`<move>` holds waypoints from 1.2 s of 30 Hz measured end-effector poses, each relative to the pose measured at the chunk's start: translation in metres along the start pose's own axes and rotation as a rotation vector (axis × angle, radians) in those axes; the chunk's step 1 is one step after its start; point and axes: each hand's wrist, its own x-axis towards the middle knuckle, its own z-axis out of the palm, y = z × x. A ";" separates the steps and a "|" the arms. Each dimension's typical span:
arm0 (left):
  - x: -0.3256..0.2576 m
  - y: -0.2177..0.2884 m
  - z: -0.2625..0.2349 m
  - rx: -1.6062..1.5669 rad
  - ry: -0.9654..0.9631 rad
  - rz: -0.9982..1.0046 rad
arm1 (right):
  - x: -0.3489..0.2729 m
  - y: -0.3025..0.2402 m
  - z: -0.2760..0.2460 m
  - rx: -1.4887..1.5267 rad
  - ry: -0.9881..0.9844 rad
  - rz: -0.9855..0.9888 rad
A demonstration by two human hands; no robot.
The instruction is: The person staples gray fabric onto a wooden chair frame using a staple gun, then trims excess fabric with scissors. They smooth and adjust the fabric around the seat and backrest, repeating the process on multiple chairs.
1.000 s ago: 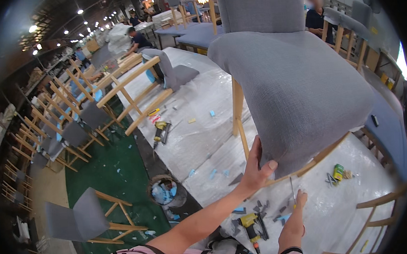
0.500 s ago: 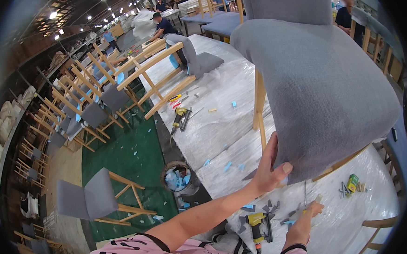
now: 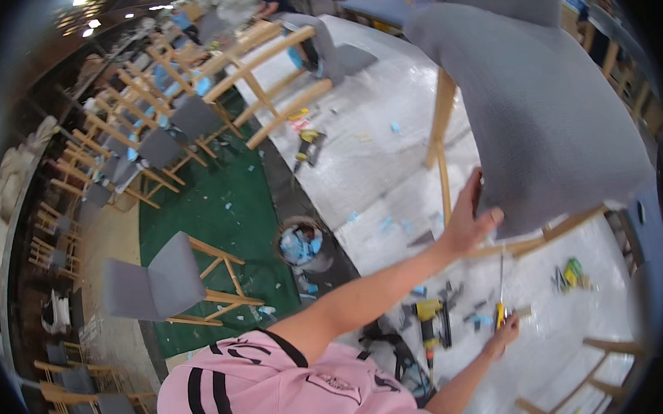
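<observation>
A grey upholstered chair (image 3: 550,118) with pale wooden legs stands on the plastic-covered table. My left hand (image 3: 472,217) grips the near left corner of its seat, thumb over the fabric and fingers along the side edge. Lower down, my right hand (image 3: 502,335) is closed around a screwdriver (image 3: 500,315) with a yellow handle, its thin metal shaft pointing up at the seat's underside. A small pale piece by the right fingertips is too blurred to name. Left of that hand lies a yellow-and-black staple gun (image 3: 431,324) among dark fabric scraps (image 3: 459,299).
Farther up the table (image 3: 377,143) lie another staple gun (image 3: 309,146) and a chair on its side (image 3: 322,48). A small green-yellow box (image 3: 573,272) sits at right. On the floor are a scrap bucket (image 3: 301,241), a grey chair (image 3: 161,282) and rows of chairs. People work behind.
My view has shifted, so the scene sits higher and somewhat right. The screwdriver's yellow handle shows more clearly in my right hand. My left hand stays on the seat corner.
</observation>
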 end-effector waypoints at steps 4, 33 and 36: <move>0.003 -0.005 0.006 -0.057 0.091 0.088 | -0.057 -0.136 0.027 0.194 -0.169 -0.098; 0.007 0.025 0.004 -0.328 -0.140 0.098 | -0.170 -0.461 0.152 -0.279 -0.060 -1.201; 0.006 0.026 0.004 -0.287 -0.128 0.071 | -0.173 -0.464 0.150 -0.337 -0.030 -1.259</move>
